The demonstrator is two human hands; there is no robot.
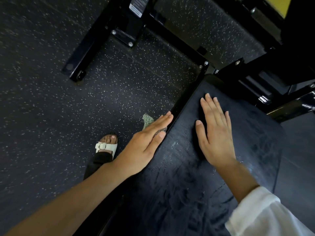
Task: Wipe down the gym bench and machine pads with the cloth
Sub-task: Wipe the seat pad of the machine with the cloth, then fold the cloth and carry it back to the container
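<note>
Rubber flooring [51, 99], dark with pale flecks, fills the view from 7 to 12 o'clock. A black padded gym bench [187, 184] runs from the bottom edge up towards 2 o'clock, its vinyl top creased and faintly streaked. Black steel machine frame [95, 41] crosses the floor from 11 to 2 o'clock, bolted at its joints. The left hand [146, 143], reaching in from 8 o'clock on a bare forearm, lies flat with straight fingers along the bench's 9 o'clock side edge, pressing the cloth [147, 120] against it. The right hand [216, 133], coming from 4 o'clock out of a white sleeve [264, 217], rests palm-down on the bench top, fingers extended and holding nothing. A white buckled sandal [106, 147] stands on the floor just at 9 o'clock of the left wrist. The cloth is pale green and knobbly; only a corner shows past the left fingers, plus a sliver between thumb and forefinger.
</note>
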